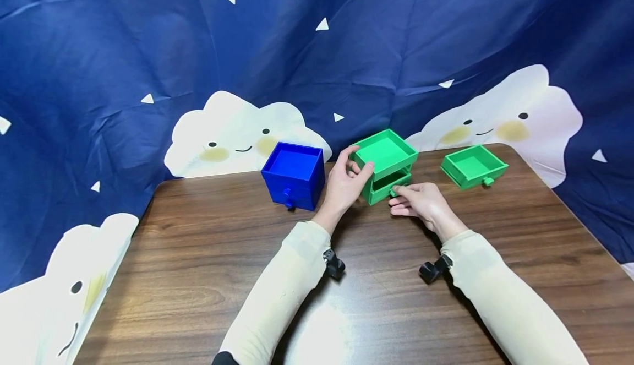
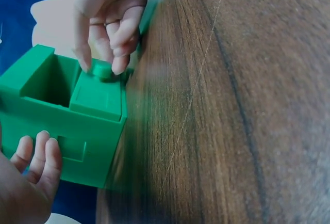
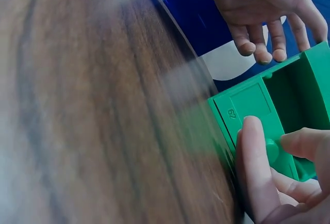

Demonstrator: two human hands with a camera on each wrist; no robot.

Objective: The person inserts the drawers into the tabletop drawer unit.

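A green cabinet stands near the table's back, its upper slot bare and a lower drawer in the bottom slot. My left hand is at the cabinet's left side; in the left wrist view its fingertips touch the side wall, fingers loosely extended. My right hand is in front and pinches the lower drawer's round knob between thumb and forefinger. In the right wrist view the drawer front lies about level with the cabinet's frame. A second green drawer with a knob rests to the right, apart from the cabinet.
A blue cabinet with a knobbed drawer stands left of my left hand. The brown wooden table ends at a dark blue curtain with cloud and triangle prints. A wrist camera hangs under each forearm.
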